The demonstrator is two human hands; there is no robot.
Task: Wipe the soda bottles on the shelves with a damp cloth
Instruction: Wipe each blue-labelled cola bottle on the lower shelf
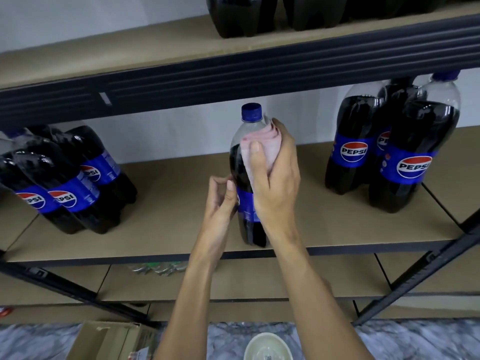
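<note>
**Cloth pressed to a bottle on the middle shelf**

Head view: A single soda bottle (pixel 239 162) with a blue cap (pixel 251 111) is seen standing upright near the front edge of the middle shelf (pixel 176 209), well apart from the other bottles. A folded pink cloth (pixel 271 144) is held against its shoulder and upper body by the right hand (pixel 275 180), whose thumb lies over the cloth at the front while the fingers are wrapped round the far side. The left hand (pixel 220 201) is kept at the bottle's left side, level with the blue label; its fingers are loosely curled and enclose nothing, and the thumb tip is laid against the label's edge.

On the same shelf, a cluster of Pepsi bottles (pixel 65 183) is seen at the left and a second cluster (pixel 389 157) at the right. The bases of more dark bottles (pixel 244 14) are visible on the upper shelf (pixel 130 53). A lower shelf (pixel 233 281) is seen beneath, where something clear and wrapped is glimpsed but cannot be made out. At the bottom of the view, on the marbled floor (pixel 39 339), an open cardboard box (pixel 109 339) and a pale bowl (pixel 267 346) are seen.
</note>
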